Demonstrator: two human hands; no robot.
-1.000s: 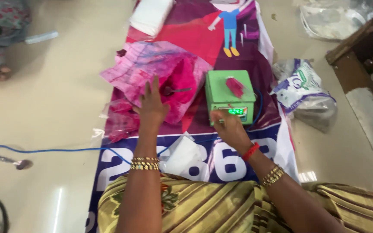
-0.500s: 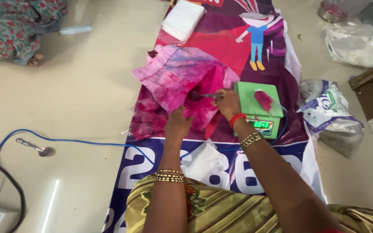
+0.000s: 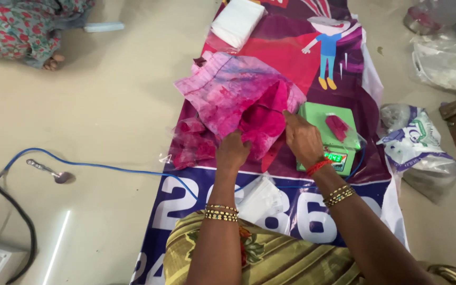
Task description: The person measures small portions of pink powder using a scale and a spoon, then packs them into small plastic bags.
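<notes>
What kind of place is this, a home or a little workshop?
Probably a home floor used as a small packing spot: a printed banner spread over the bare floor, a green weighing scale and a bag of pink powder that both hands touch.

one green scale (image 3: pixel 329 138), one spoon (image 3: pixel 48 171), two hands
</notes>
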